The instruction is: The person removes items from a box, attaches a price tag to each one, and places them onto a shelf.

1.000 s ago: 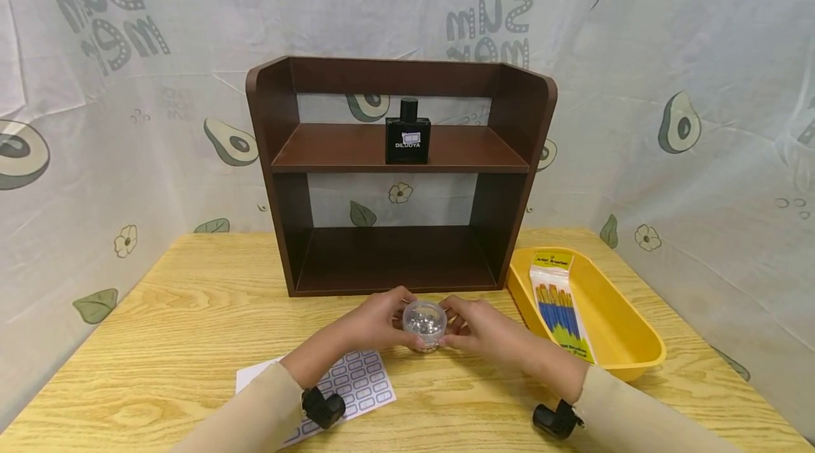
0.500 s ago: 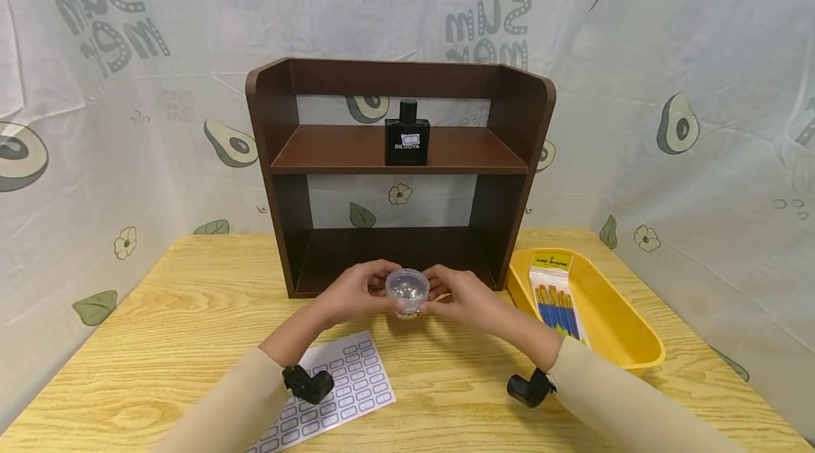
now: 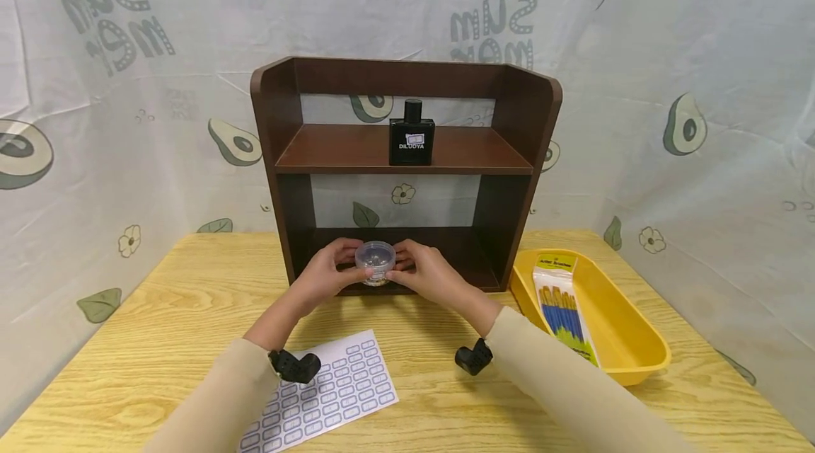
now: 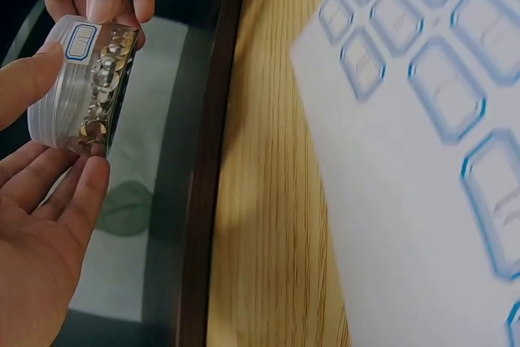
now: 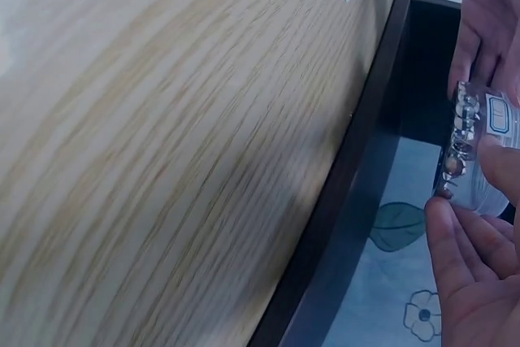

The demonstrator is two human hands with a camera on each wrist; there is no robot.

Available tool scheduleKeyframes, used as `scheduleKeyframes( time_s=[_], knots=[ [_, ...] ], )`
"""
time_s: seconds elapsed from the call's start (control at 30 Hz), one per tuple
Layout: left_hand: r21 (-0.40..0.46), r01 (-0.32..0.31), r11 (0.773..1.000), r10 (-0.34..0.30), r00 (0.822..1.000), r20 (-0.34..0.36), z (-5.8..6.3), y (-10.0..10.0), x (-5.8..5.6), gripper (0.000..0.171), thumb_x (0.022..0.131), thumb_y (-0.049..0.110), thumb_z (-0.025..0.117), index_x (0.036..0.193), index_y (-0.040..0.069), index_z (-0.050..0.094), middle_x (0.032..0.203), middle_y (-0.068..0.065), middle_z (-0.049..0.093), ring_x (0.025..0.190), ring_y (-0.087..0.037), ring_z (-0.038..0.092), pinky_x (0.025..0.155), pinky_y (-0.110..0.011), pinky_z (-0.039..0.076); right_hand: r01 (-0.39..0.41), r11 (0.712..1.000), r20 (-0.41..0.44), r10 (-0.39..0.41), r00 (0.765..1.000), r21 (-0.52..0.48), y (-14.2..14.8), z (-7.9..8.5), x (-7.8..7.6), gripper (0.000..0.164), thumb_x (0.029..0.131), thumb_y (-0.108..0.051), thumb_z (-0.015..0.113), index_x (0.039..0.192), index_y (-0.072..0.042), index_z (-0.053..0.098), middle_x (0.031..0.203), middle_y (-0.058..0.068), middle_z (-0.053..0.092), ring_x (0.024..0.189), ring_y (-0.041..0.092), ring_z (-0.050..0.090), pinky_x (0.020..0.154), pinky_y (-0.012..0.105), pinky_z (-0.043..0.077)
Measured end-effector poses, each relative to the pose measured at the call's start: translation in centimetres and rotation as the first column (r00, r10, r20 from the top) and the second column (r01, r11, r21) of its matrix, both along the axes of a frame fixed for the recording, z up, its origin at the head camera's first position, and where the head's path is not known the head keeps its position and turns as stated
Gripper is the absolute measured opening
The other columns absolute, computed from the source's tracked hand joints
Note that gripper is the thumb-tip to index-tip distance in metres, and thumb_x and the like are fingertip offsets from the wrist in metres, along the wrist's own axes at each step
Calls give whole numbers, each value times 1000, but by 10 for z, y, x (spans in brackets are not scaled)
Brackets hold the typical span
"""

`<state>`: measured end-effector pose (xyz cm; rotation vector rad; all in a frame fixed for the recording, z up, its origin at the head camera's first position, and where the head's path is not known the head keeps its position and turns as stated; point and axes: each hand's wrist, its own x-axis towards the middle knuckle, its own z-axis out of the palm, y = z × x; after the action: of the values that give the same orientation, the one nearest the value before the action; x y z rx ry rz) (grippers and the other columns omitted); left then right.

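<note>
A small clear round jar [image 3: 376, 260] holds shiny silver and gold bits, and a blue-framed label [image 4: 80, 42] is stuck on its side. My left hand [image 3: 323, 274] grips the jar from the left, thumb on the near side and fingers behind. From the other side my right hand [image 3: 429, 273] holds it the same way. The jar is at the front of the lower compartment of the dark brown shelf [image 3: 407, 170]. In both wrist views it appears just over the shelf's lower board; whether its base touches cannot be told.
A black perfume bottle [image 3: 412, 136] with a label stands on the upper shelf. On the wooden table [image 3: 159, 311] lies a sheet of label stickers [image 3: 337, 386], partly under my left forearm. At right, a yellow tray [image 3: 627, 318] holds packaged artist brushes [image 3: 562, 308].
Both hands have carried the jar from the table, forward and to the left, up to the front of the lower compartment. The sticker sheet has come more into view.
</note>
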<state>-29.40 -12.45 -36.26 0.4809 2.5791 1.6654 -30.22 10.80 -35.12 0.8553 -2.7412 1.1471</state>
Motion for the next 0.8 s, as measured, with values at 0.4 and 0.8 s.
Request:
scheduleKeyframes(
  time_s=[0.4, 0.8],
  knots=[
    [3, -40, 999, 40, 998, 39, -13, -19, -14, 62, 101, 18, 69, 154, 1, 42, 159, -24, 49, 151, -41, 43, 118, -56, 44, 8, 1000, 33, -7, 999, -29, -36, -17, -17, 43, 102, -12, 68, 140, 4, 57, 131, 19, 70, 117, 30, 72, 96, 37, 61],
    [-37, -81, 996, 85, 990, 115, -24, -19, -17, 65, 103, 16, 67, 157, -3, 36, 162, -27, 43, 152, -42, 41, 118, -55, 45, 37, 999, 63, -37, 997, -9, -47, -32, -16, 42, 104, -10, 65, 141, 4, 56, 133, 21, 69, 120, 32, 71, 96, 40, 61]
  ],
)
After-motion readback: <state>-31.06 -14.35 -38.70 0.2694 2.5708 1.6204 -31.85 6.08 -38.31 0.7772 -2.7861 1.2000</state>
